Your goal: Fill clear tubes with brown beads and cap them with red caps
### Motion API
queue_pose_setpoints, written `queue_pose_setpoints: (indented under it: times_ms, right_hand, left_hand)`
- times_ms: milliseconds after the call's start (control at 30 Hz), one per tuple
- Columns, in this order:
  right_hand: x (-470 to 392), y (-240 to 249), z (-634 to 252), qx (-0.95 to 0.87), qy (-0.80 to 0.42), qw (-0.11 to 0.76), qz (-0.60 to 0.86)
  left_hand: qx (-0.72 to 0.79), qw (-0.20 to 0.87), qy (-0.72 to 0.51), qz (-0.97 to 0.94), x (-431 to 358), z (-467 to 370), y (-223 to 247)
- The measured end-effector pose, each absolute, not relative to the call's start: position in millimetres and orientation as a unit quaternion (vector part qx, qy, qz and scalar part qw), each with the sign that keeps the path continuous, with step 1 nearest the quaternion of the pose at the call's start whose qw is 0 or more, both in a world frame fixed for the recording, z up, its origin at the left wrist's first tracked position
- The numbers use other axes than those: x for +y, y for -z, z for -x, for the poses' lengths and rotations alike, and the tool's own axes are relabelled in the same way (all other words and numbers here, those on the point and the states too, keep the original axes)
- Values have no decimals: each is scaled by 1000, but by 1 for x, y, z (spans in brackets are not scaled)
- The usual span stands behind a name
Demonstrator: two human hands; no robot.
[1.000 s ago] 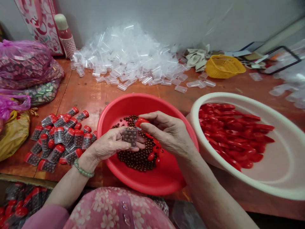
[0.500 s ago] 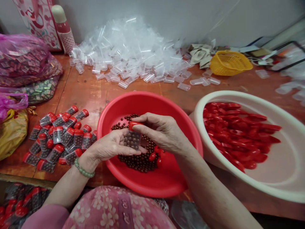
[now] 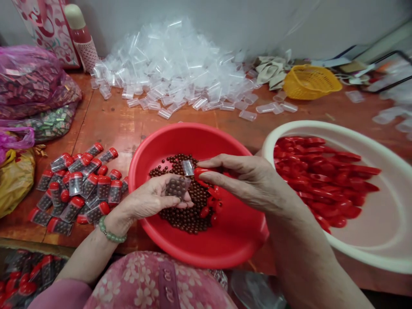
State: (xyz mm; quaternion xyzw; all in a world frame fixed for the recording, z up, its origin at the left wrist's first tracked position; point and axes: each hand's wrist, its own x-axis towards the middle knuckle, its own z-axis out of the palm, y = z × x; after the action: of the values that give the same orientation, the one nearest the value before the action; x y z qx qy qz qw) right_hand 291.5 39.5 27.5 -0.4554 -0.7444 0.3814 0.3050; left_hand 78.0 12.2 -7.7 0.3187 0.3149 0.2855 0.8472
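Observation:
In the head view, my left hand [image 3: 154, 195] is closed around a clear plastic container [image 3: 175, 189] filled with dark brown beads; no red cap shows on it. My right hand [image 3: 247, 176] pinches a red cap [image 3: 200, 172] just to the right of that container, apart from it. A small clear empty-looking piece [image 3: 187, 168] sits right by the cap; whether it is joined to it I cannot tell. Both hands are over a red basin [image 3: 231, 253] that holds loose brown beads [image 3: 189, 223] and several red caps [image 3: 215, 201].
On the left lies a pile of filled, red-capped containers [image 3: 77, 184], with plastic bags [image 3: 35, 86] behind. A heap of clear empty containers [image 3: 180, 64] spreads along the wall. To the right stand a white basin [image 3: 386, 240] of red parts [image 3: 318, 171] and a yellow basket [image 3: 309, 83].
My right hand has moved to the right, away from the top of the bead-filled container. The red cap seen at the container's top is no longer there. My left hand has barely moved.

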Motion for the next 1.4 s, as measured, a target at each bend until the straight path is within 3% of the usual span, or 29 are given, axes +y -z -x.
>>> queue_pose_setpoints:
  times_ms: [267, 733, 967, 1400]
  right_hand:
    - [36, -17, -268, -658, -416, 425, 462]
    - [28, -25, -289, -767, -284, 300, 491]
    - [25, -16, -258, -657, -362, 426, 507]
    - [13, -2, -236, -579, -424, 464, 519]
  left_hand:
    - [335, 826, -290, -348, 12, -80, 8]
    - [321, 833, -303, -333, 12, -78, 10]
    - [324, 824, -307, -349, 12, -80, 12]
    - [344, 780, -328, -407, 11, -84, 11]
